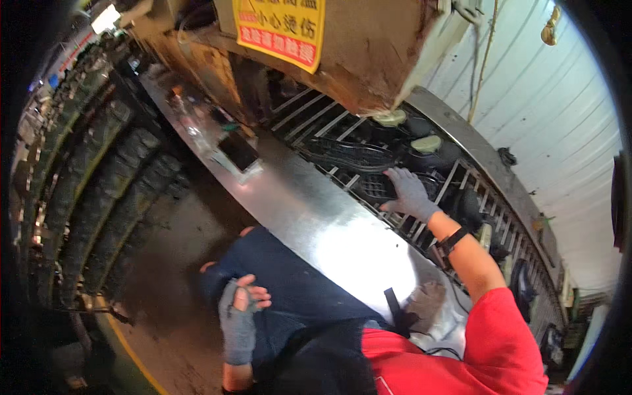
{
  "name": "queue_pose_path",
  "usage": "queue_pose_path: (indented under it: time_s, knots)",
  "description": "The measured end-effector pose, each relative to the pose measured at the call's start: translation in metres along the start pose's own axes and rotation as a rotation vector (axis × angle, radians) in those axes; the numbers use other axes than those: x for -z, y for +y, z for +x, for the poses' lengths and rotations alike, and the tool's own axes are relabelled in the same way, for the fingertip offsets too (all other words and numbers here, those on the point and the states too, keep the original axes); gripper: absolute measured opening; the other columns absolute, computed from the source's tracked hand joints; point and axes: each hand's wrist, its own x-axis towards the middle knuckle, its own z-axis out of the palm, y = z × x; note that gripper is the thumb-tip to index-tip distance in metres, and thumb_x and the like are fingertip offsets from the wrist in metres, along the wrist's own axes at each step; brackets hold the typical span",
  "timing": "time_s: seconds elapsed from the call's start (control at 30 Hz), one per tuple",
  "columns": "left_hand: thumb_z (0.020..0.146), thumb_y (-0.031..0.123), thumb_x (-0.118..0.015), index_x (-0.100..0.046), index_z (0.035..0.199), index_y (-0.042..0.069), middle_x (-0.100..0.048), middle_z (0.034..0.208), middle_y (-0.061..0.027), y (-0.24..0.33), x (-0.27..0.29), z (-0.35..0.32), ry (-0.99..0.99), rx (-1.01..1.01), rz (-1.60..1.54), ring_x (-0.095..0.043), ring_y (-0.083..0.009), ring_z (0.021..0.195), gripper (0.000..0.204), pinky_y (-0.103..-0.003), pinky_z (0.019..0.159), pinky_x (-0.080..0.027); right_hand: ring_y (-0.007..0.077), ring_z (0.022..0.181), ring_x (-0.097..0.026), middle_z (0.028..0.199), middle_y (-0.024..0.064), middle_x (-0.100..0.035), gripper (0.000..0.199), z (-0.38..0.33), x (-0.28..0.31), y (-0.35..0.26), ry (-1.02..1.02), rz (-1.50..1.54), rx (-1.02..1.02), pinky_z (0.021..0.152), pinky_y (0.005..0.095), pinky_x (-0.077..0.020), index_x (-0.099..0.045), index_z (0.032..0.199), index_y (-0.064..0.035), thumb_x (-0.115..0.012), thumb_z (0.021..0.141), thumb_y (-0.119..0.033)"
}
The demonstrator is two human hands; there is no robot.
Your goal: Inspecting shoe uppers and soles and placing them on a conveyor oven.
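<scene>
A shiny metal counter (309, 217) runs from far left to near right. On its far end sits a dark phone-like slab (238, 151). Far above hangs a yellow and red warning sign (282, 27). Racks of black soles (79, 164) line the left.
</scene>
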Motion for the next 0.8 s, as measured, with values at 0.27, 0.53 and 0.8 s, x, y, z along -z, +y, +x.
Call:
queue_pose_path:
  time_s: [0.27,0.53,0.8]
  knots:
    - [0.111,0.045,-0.057,-0.055,0.141,-0.007,-0.071,0.111,-0.0194,0.002,-0.024,0.008,-0.01,0.148,-0.079,-0.073,-0.0274,0.098,0.06,-0.04,0.087,-0.063,0.0384,0.138,-0.052,0.139,0.0174,-0.058,0.09,-0.034,0.089,-0.117,0.0,0.205,0.471,0.116,0.0523,-0.0407,-0.056,0.146,-0.0127,-0.091,0.066,-0.032]
    - [0.104,0.023,-0.059,-0.057,0.142,0.0,-0.071,0.126,-0.0127,-0.002,-0.056,0.039,0.037,0.128,-0.248,-0.072,-0.0243,0.109,0.045,-0.04,0.096,-0.061,0.0298,0.128,-0.065,0.15,0.0174,-0.058,0.114,-0.04,0.053,-0.061,0.1,0.769,0.056,0.106,0.0452,-0.0552,-0.024,0.169,-0.0073,-0.087,0.084,-0.05]
    - [0.105,0.022,-0.065,-0.058,0.143,0.001,-0.07,0.127,-0.0099,-0.056,-0.022,0.006,0.249,0.347,-0.143,-0.068,-0.0218,0.107,0.044,-0.035,0.096,-0.056,0.0413,0.131,-0.057,0.152,0.0161,-0.053,0.097,0.048,0.033,0.136,0.104,1.6,-0.927,0.104,0.0652,-0.0472,-0.046,0.154,-0.0182,-0.075,0.084,-0.078]
